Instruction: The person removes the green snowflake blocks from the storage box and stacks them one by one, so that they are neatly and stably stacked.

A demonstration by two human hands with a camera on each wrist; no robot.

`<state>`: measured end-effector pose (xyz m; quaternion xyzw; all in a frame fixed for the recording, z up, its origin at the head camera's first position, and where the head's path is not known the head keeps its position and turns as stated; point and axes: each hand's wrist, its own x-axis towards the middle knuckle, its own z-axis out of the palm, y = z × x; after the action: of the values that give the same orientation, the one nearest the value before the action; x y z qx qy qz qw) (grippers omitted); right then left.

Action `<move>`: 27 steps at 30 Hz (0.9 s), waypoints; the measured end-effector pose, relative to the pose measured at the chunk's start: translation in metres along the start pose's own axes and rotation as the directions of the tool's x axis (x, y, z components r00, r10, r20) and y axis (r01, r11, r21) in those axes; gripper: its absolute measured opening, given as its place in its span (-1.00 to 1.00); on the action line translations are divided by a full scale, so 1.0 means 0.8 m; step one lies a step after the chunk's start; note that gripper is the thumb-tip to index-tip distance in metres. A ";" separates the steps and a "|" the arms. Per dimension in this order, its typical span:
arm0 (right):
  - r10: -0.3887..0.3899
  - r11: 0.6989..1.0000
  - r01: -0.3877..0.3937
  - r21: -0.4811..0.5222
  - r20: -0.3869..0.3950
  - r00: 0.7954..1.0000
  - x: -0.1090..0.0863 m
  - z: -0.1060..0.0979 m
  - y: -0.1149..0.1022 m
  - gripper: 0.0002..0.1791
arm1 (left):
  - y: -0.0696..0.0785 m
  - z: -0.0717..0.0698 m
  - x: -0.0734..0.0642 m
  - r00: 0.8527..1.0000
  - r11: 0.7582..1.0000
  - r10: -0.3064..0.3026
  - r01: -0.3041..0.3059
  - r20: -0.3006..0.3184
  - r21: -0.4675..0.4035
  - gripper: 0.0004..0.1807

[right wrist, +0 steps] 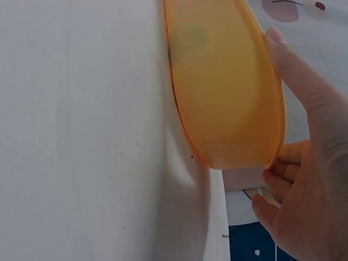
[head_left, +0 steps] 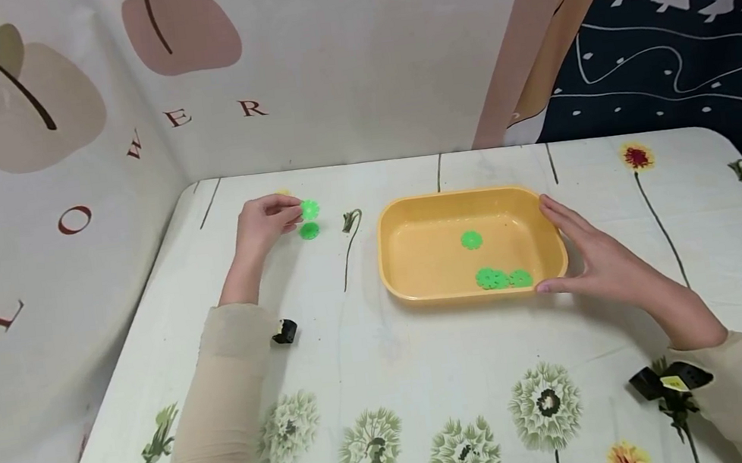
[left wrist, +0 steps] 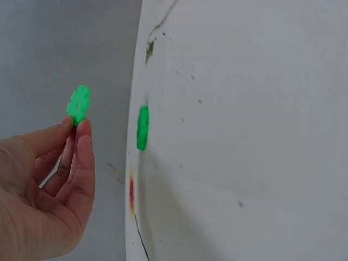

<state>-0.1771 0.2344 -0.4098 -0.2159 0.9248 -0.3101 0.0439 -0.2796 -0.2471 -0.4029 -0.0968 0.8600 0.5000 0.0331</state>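
Observation:
My left hand (head_left: pixel 262 225) pinches a green flower-shaped plastic disc (head_left: pixel 310 209) between thumb and fingertips, above the table. The left wrist view shows that disc (left wrist: pixel 79 103) held on edge, its notched rim visible. A second green disc (head_left: pixel 309 231) lies on the tabletop just below it. My right hand (head_left: pixel 604 262) holds the right end of a yellow tray (head_left: pixel 413 297), thumb at the near rim and fingers at the far corner. Inside the tray, one green disc (head_left: pixel 471 240) lies alone, and several overlap near the front wall. From the right wrist, the thumb (right wrist: pixel 277 37) touches the rim.
A white cloth printed with flowers (head_left: pixel 465 454) covers the table (head_left: pixel 371 354). Behind it hangs a pale printed curtain (head_left: pixel 351 58), with a dark panel of white trees (head_left: pixel 680 51) at the right. A black strap piece (head_left: pixel 286 331) shows beside the left sleeve.

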 end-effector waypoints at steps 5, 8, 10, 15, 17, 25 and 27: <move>0.004 1.000 -0.004 0.000 0.002 1.000 0.000 0.000 0.000 0.31 | -0.012 -0.005 0.003 0.999 0.993 -0.039 0.039 -0.010 0.112 -0.71; 0.005 1.000 -0.005 0.000 0.002 1.000 0.001 -0.001 0.000 0.31 | -0.017 -0.005 0.004 0.999 0.984 -0.052 0.053 -0.012 0.167 -0.71; 0.005 1.000 -0.005 0.003 0.003 1.000 0.001 -0.001 -0.001 0.31 | -0.020 -0.004 0.004 0.998 0.980 -0.060 0.062 -0.016 0.187 -0.73; 0.008 1.000 -0.008 0.005 0.004 1.000 0.000 -0.001 -0.001 0.31 | -0.021 -0.002 0.004 0.998 0.978 -0.069 0.068 -0.005 0.200 -0.74; 0.007 1.000 -0.007 0.004 0.005 1.000 0.000 -0.001 -0.001 0.31 | -0.021 -0.002 0.003 0.998 0.974 -0.067 0.063 0.009 0.217 -0.74; 0.003 1.000 -0.003 -0.002 0.005 1.000 0.000 -0.001 0.000 0.30 | -0.022 0.001 0.002 0.997 0.961 -0.073 0.062 0.031 0.268 -0.74; 0.006 1.000 -0.006 -0.002 0.006 1.000 0.000 -0.001 0.000 0.30 | -0.022 0.002 0.003 0.997 0.960 -0.068 0.056 0.031 0.275 -0.75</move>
<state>-0.1776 0.2347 -0.4089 -0.2144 0.9255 -0.3085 0.0476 -0.2782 -0.2545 -0.4191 -0.1081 0.9166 0.3768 0.0792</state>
